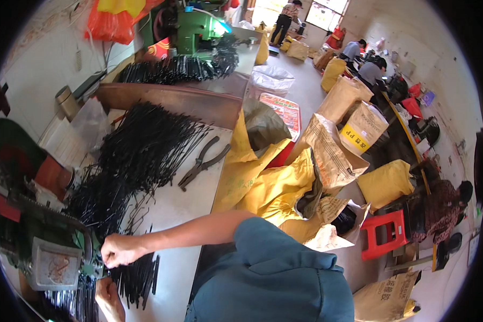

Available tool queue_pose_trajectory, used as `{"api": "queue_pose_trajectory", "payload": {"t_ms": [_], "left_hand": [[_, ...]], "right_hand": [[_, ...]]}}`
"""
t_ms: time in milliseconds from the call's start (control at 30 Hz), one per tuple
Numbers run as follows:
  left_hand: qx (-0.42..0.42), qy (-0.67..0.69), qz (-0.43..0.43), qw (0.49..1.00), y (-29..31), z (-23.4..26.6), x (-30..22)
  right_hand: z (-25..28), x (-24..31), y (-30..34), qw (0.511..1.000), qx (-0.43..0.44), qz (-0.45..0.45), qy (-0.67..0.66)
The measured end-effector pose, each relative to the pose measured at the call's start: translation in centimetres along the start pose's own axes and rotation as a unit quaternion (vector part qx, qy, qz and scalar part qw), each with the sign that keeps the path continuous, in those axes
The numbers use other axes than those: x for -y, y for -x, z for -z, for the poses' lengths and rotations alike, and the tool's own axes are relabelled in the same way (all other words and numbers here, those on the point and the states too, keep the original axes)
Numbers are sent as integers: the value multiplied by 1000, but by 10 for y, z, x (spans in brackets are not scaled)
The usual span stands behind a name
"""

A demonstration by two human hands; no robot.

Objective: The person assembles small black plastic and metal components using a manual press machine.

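My right hand (121, 251) is closed with its fingertips at the edge of a green machine (86, 244); what it pinches is too small to make out. Just below it, my left hand (107, 296) is also closed beside the machine, and its fingertips are partly hidden. Next to both hands lies a bundle of thin black rods (137, 282), roughly lined up on the white tabletop. A large tangled heap of similar black rods (137, 145) covers the table beyond. Pliers with dark handles (201, 163) lie apart from the heap.
A brown board (166, 102) divides this table from another green machine (196, 32) with more black rods. Yellow and brown sacks (279, 193) crowd the floor beside the table. A red stool (383, 234) stands farther right. Several people work in the background.
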State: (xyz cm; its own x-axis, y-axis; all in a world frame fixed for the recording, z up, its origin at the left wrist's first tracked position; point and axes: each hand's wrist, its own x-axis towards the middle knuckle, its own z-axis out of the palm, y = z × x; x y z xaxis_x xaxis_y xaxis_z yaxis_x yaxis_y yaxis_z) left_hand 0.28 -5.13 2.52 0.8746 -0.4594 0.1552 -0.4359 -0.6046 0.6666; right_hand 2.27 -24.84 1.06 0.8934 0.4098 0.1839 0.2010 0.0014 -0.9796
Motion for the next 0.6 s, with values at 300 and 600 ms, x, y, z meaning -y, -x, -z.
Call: {"api": "queue_pose_trajectory", "payload": {"t_ms": [300,600], "left_hand": [[81,106,44,990,-8,-6,23],[68,174,65,980,-13,-8,-15]], "right_hand": [[-1,5,2,997,-53,7,-55],[-10,-1,5,999,-43,15,28]]}}
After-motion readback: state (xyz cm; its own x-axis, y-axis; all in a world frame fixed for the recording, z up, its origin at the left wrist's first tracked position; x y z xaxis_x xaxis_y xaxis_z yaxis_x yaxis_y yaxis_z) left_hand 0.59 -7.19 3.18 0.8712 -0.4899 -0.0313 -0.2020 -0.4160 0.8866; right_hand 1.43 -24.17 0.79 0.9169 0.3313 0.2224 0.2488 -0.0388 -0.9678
